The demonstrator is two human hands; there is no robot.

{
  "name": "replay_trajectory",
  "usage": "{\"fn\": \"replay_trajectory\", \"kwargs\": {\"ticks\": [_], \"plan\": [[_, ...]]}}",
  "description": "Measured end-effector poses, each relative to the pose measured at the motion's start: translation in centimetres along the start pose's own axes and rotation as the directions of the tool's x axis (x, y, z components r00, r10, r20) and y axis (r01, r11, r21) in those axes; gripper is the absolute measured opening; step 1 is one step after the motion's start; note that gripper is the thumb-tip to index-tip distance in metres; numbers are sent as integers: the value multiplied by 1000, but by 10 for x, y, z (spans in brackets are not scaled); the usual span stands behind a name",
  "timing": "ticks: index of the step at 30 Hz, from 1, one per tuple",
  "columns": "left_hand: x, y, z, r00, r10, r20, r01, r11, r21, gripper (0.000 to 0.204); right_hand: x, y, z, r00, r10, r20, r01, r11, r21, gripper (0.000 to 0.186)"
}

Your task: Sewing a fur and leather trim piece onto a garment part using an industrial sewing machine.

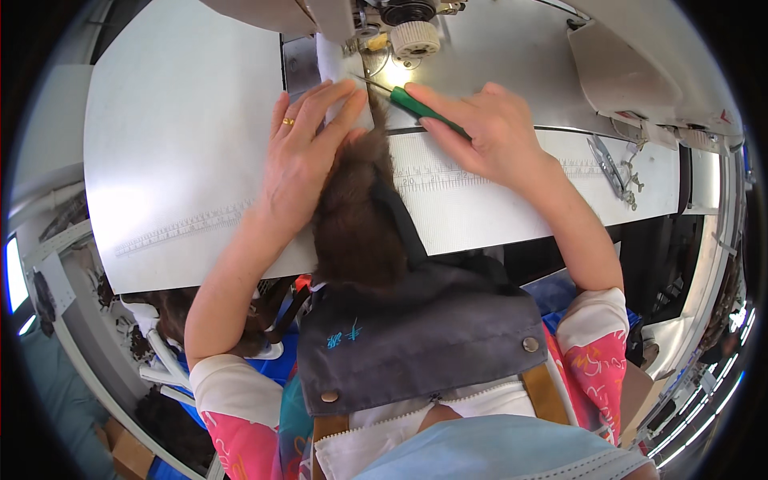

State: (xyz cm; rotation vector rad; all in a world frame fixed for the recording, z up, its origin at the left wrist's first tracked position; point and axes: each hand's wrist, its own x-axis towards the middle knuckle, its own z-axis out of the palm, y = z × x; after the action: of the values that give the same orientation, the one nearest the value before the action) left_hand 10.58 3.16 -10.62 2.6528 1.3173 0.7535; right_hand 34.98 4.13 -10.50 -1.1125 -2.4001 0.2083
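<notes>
At the sewing machine's front, my left hand [308,144] bends over a white strip [364,120] and the top of a long brown fur piece [356,220], fingertips pressed down beside the needle area and thumb at the fur. The fur hangs toward my lap, with a dark strap [400,220] along its right side. My right hand [488,132] grips the green handle of an awl-like tool [420,106]. Its thin metal tip points left, reaching the white strip near my left fingertips. Part of the fur is hidden under my left hand.
The sewing machine head [408,32] with a white knob overhangs the work. Printed rulers cross the white table [160,160]. Metal tweezers [610,168] and small metal parts lie at right. A dark apron [424,344] covers my lap; more brown fur [172,316] hangs below the table at left.
</notes>
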Motion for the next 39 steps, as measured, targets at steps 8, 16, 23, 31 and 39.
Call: {"fn": "replay_trajectory", "kwargs": {"ticks": [8,16,23,31,39], "plan": [[8,-9,1,1000,9,-23,-9,1000,-10,41,-34,-63,-15,950,299,-93,-266,926,268,35],[6,-17,0,999,-39,4,40,994,-99,38,-60,-80,-23,930,366,34,-349,852,391,36],[5,-16,-2,991,-131,33,135,961,-242,36,-55,-63,-24,957,260,129,-291,863,414,30],[-12,10,-16,953,-191,235,252,930,-267,41,-60,-70,-11,988,112,107,-144,922,360,29],[-29,40,-6,979,-166,122,175,982,-68,47,-85,-67,-48,955,115,274,-228,876,426,40]]}}
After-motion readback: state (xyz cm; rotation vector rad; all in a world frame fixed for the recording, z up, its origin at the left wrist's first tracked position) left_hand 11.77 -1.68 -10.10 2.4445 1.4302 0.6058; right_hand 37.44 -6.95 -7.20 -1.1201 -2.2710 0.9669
